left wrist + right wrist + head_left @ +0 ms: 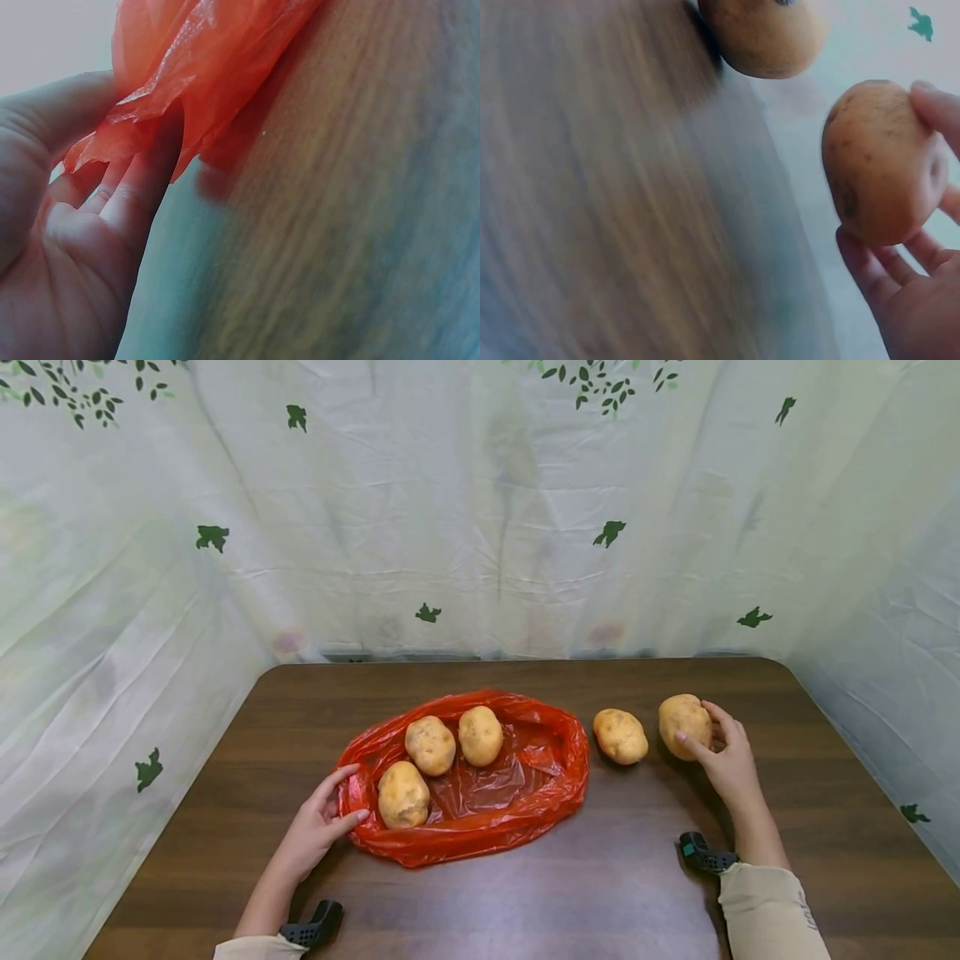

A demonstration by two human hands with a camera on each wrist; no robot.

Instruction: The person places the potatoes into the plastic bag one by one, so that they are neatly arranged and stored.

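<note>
A potato point(684, 727), likely firm and weighty, is gripped around its sides, a sound hold, by the right hand's point(732, 765) fingers at right over the desk point(592, 885); at left, a red bag point(480, 838), seemingly limp, is pinched at its rim by the left hand point(313, 828).

Place: sheet-hung recording booth; wider building (home, lab, other) not determinable. Evidence: pale creased sheeting point(450, 493) across top and down both sides of frame, bearing printed green leaves point(609, 533). Dark wood-grain table point(540, 885), rounded far corners, lower half. Black wrist-worn devices point(707, 856), lower left, lower right.
</note>
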